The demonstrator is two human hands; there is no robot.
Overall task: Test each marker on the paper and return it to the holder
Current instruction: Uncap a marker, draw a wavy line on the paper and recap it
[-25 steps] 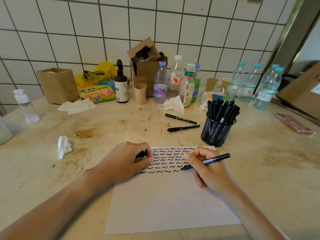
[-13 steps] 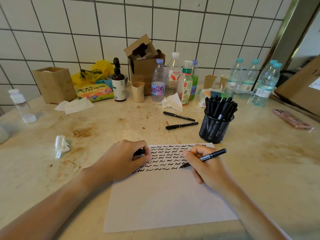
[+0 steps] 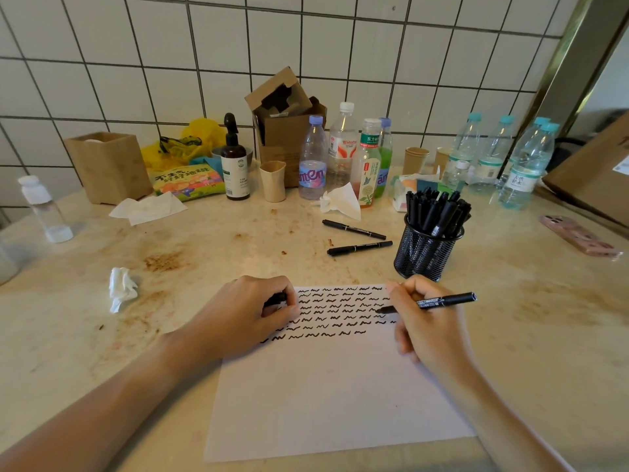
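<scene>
A white sheet of paper (image 3: 326, 396) lies on the table with several rows of black squiggles across its top. My right hand (image 3: 425, 332) grips a black marker (image 3: 446, 300), its tip down on the paper among the squiggles at the right. My left hand (image 3: 245, 315) rests on the paper's top left corner and pinches a small black cap (image 3: 276, 298). A black mesh holder (image 3: 425, 253) full of black markers stands just beyond the paper's right corner. Two capped black markers (image 3: 354, 229) (image 3: 359, 248) lie loose on the table left of the holder.
Along the tiled wall stand several bottles (image 3: 312, 158), paper cups (image 3: 273, 180), a cardboard box (image 3: 286, 131), a wooden box (image 3: 109, 165) and a snack bag (image 3: 187, 178). Crumpled tissues (image 3: 122, 287) lie left. A pink phone (image 3: 578, 235) lies at right.
My right hand has moved the marker tip up from the lowest row to a higher row at the paper's right. The left hand has stayed put.
</scene>
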